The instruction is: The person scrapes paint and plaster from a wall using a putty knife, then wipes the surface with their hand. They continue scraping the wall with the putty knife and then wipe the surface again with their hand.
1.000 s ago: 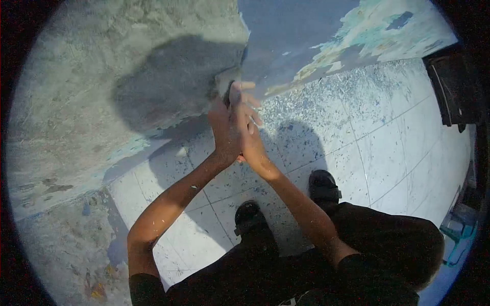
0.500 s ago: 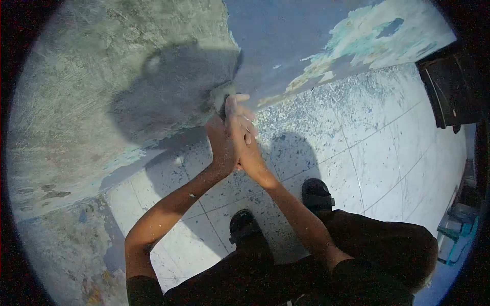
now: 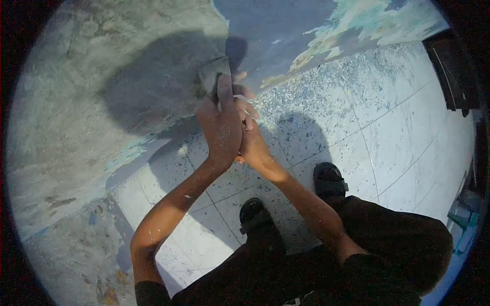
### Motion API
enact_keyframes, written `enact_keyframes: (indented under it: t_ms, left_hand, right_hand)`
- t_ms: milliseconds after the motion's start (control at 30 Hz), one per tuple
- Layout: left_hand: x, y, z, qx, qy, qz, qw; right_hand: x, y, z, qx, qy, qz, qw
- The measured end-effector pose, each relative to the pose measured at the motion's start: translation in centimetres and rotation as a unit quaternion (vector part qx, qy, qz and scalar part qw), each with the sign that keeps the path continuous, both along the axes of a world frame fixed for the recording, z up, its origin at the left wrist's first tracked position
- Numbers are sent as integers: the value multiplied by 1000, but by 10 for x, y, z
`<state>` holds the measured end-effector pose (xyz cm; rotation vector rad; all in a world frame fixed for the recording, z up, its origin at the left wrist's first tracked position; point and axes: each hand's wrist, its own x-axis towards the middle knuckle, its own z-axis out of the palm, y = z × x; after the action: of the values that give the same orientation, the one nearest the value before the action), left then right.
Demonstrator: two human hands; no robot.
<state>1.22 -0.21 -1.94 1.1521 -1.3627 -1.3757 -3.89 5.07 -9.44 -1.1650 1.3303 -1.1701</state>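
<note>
A scraper with a flat, grey metal blade (image 3: pixel 217 70) lies against the wall where bare plaster meets blue paint. My left hand (image 3: pixel 220 127) is closed on it, a thumb or finger laid along the blade. Pressed against its side, my right hand (image 3: pixel 253 140) is closed too, gripping together with the left at the handle end. The handle is hidden inside my hands. Paint flecks cling to both forearms.
Bare grey plaster (image 3: pixel 66 112) covers the wall's left part; blue paint (image 3: pixel 275 25) with peeled patches is on the right. Paint chips litter the white tiled floor (image 3: pixel 393 132). My sandalled feet stand below. A dark object (image 3: pixel 449 71) stands at the right.
Both hands have moved up along the wall with the scraper, and more of its blade now shows. The camera view has shifted slightly.
</note>
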Motion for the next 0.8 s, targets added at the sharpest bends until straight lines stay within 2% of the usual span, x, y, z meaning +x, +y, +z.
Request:
enact_keyframes:
  t_ms: [133,200,267,333,400,467,533,633,733,800]
  left_hand:
    - [3,2,-1,27,2,-15,1000]
    - [6,4,-13,-7,-17,-10,1000]
    - [8,0,-23,-4,-18,1,1000]
    - [6,2,-20,52,-2,14,999]
    - [2,4,-2,10,-3,3,1000]
    - [1,1,0,-26,9,-1,1000]
    - [-2,-8,-2,-56,30,-7,998]
    - [-2,0,8,-80,-5,11,997]
    - [0,2,-3,-70,-31,19,997]
    - [-3,0,-3,-34,10,11,999]
  right_hand:
    - [8,2,-24,-63,23,-78,995]
    - [14,4,-23,-122,54,-137,982]
    - [14,0,-23,-123,38,-125,984]
    - [9,3,-19,-38,-44,-31,998]
    - [11,1,-1,14,-199,-62,978]
    - [10,-3,4,17,-220,-71,973]
    - [1,-12,6,-32,-111,-66,991]
    - [1,-9,8,-49,-65,-83,993]
    - [-5,-4,-1,-43,0,-45,998]
    - [2,-6,-4,-96,-47,-78,991]
